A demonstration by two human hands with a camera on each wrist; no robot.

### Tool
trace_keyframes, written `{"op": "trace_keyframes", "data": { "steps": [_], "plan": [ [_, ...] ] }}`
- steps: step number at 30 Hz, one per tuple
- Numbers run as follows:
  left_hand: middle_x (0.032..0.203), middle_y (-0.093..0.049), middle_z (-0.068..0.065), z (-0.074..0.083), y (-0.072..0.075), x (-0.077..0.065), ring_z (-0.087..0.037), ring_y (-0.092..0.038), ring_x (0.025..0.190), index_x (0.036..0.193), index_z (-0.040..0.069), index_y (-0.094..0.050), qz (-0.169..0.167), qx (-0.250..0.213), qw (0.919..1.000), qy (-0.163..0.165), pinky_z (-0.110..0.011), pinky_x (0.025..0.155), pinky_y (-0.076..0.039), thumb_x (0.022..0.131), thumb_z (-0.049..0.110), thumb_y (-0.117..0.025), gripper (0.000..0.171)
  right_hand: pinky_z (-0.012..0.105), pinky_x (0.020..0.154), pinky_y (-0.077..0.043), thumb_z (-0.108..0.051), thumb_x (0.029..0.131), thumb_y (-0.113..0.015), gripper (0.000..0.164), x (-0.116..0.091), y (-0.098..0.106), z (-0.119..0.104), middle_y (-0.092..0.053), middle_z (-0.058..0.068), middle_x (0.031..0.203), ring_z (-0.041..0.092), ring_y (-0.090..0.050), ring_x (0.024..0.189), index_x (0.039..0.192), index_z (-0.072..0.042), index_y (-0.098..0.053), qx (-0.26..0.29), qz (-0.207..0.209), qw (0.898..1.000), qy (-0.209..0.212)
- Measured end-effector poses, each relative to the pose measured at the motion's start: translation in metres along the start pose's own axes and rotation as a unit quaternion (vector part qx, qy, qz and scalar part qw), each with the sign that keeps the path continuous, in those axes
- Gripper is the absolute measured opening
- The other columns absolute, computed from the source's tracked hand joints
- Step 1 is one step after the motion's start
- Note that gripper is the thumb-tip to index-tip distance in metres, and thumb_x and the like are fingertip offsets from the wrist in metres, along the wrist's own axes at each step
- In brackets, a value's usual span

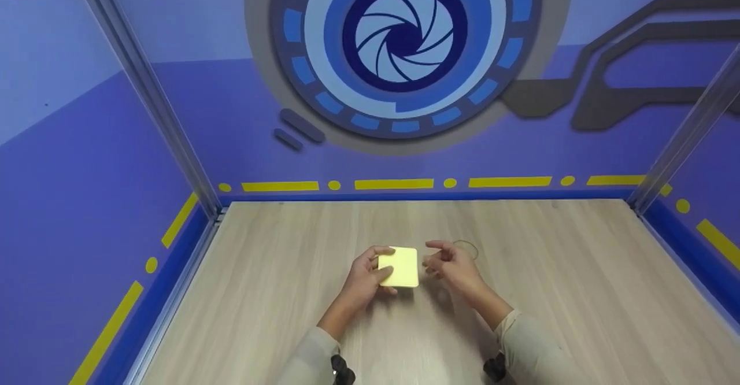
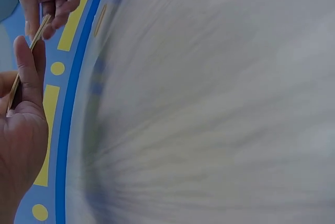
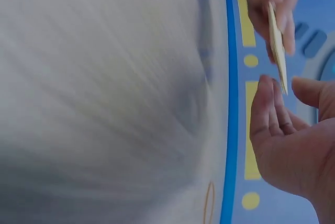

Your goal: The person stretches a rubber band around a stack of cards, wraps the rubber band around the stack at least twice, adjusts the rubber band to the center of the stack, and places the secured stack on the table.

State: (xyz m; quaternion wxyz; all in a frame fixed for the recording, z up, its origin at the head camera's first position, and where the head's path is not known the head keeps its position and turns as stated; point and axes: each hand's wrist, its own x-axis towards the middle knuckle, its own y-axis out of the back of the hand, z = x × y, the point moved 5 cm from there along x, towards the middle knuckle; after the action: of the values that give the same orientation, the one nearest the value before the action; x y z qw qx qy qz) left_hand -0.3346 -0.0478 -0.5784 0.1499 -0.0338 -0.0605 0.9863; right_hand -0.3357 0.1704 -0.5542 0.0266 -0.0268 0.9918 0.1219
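My left hand (image 1: 364,275) holds a thin yellow square pad, like a stack of sticky notes (image 1: 402,266), by its left side, thumb on the face and other fingers behind. Seen edge-on in the left wrist view, the pad (image 2: 36,38) shows thin layers. My right hand (image 1: 454,266) is just right of the pad, fingers loosely bent and holding nothing. In the right wrist view, the right thumb and fingers (image 3: 269,101) stand apart on either side of the pad's near edge (image 3: 278,51).
A thin, tan loop like a rubber band (image 1: 471,247) lies on the wooden tabletop (image 1: 277,292) behind the right hand, partly hidden by it. Blue panels with yellow dashes (image 1: 393,184) enclose the table at the back and both sides, with metal posts (image 1: 150,96) at the corners.
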Motion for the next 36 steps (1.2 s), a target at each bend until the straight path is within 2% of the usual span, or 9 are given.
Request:
{"op": "trace_keyframes", "data": {
  "steps": [7,10,14,17,20,24,29,33,36],
  "plan": [
    [0.134,-0.068,-0.021,0.003,0.007,-0.005,-0.018,-0.073,0.093,0.144,0.007,-0.057,0.007,0.018,0.9998,0.004,-0.029,0.070,-0.067,0.104,0.001,-0.058,0.040,0.026,0.066,-0.053,-0.014,0.107,-0.060,0.030,0.013,0.048,0.011,-0.066,0.015,0.111,0.022,-0.062,0.088,0.133,0.000,-0.066,-0.096,0.088,0.991,-0.014],
    [0.134,-0.068,-0.022,0.005,0.011,-0.006,-0.018,-0.073,0.093,0.144,0.008,-0.057,0.012,0.028,0.9995,0.003,-0.031,0.071,-0.067,0.104,0.002,-0.058,0.040,0.029,0.072,-0.053,-0.020,0.105,-0.062,0.033,0.024,0.063,0.020,-0.068,0.018,0.113,0.025,-0.063,0.093,0.129,0.003,-0.066,-0.173,0.114,0.978,-0.023],
    [0.136,-0.067,-0.022,0.005,0.014,-0.008,-0.018,-0.073,0.093,0.144,0.008,-0.057,0.013,0.031,0.9994,0.003,-0.030,0.070,-0.067,0.105,0.002,-0.058,0.040,0.044,0.080,-0.058,-0.021,0.101,-0.067,0.037,0.036,0.074,0.032,-0.071,0.025,0.110,0.033,-0.067,0.095,0.120,0.010,-0.067,-0.259,0.125,0.957,-0.033],
    [0.137,-0.068,-0.022,0.002,0.015,-0.008,-0.018,-0.073,0.092,0.145,0.007,-0.056,0.011,0.028,0.9995,0.001,-0.028,0.069,-0.066,0.104,0.002,-0.058,0.041,0.044,0.074,-0.057,-0.017,0.096,-0.068,0.030,0.041,0.077,0.038,-0.071,0.023,0.097,0.032,-0.065,0.086,0.107,0.011,-0.068,-0.302,0.118,0.945,-0.033],
    [0.137,-0.068,-0.022,0.001,0.015,-0.009,-0.018,-0.073,0.092,0.145,0.006,-0.056,0.012,0.026,0.9996,-0.001,-0.028,0.068,-0.066,0.104,0.002,-0.058,0.040,0.033,0.053,-0.041,-0.010,0.089,-0.064,0.017,0.047,0.078,0.041,-0.057,0.008,0.069,0.023,-0.050,0.064,0.076,-0.001,-0.061,-0.333,0.114,0.936,-0.028],
    [0.136,-0.068,-0.021,0.002,0.012,-0.008,-0.018,-0.074,0.091,0.145,0.008,-0.057,0.012,0.027,0.9995,0.001,-0.029,0.069,-0.067,0.105,0.002,-0.059,0.040,0.030,0.048,-0.026,-0.002,0.085,-0.054,0.034,0.053,0.079,0.040,-0.036,-0.004,0.055,0.018,-0.035,0.055,0.058,-0.016,-0.040,-0.365,0.119,0.923,-0.017],
    [0.135,-0.069,-0.020,0.003,0.010,-0.008,-0.018,-0.074,0.090,0.145,0.008,-0.057,0.008,0.028,0.9996,0.002,-0.029,0.070,-0.067,0.105,0.002,-0.059,0.041,0.033,0.053,-0.037,0.000,0.086,-0.053,0.026,0.055,0.077,0.041,-0.044,0.001,0.063,0.022,-0.045,0.062,0.063,-0.011,-0.048,-0.384,0.101,0.917,-0.037],
    [0.138,-0.067,-0.023,0.004,0.011,-0.009,-0.018,-0.075,0.092,0.146,0.006,-0.055,0.002,0.028,0.9996,-0.009,-0.028,0.069,-0.067,0.104,0.000,-0.058,0.042,0.041,0.063,-0.051,0.001,0.089,-0.050,0.008,0.052,0.076,0.038,-0.053,0.010,0.076,0.026,-0.049,0.071,0.089,0.007,-0.057,-0.358,0.088,0.929,-0.028],
    [0.139,-0.066,-0.025,0.005,0.012,-0.009,-0.019,-0.075,0.093,0.146,0.004,-0.055,-0.002,0.027,0.9995,-0.017,-0.028,0.069,-0.067,0.104,-0.001,-0.057,0.042,0.047,0.075,-0.056,0.001,0.093,-0.046,0.026,0.050,0.077,0.034,-0.060,0.022,0.093,0.029,-0.052,0.080,0.112,0.017,-0.052,-0.321,0.073,0.944,-0.025]
  ]
}}
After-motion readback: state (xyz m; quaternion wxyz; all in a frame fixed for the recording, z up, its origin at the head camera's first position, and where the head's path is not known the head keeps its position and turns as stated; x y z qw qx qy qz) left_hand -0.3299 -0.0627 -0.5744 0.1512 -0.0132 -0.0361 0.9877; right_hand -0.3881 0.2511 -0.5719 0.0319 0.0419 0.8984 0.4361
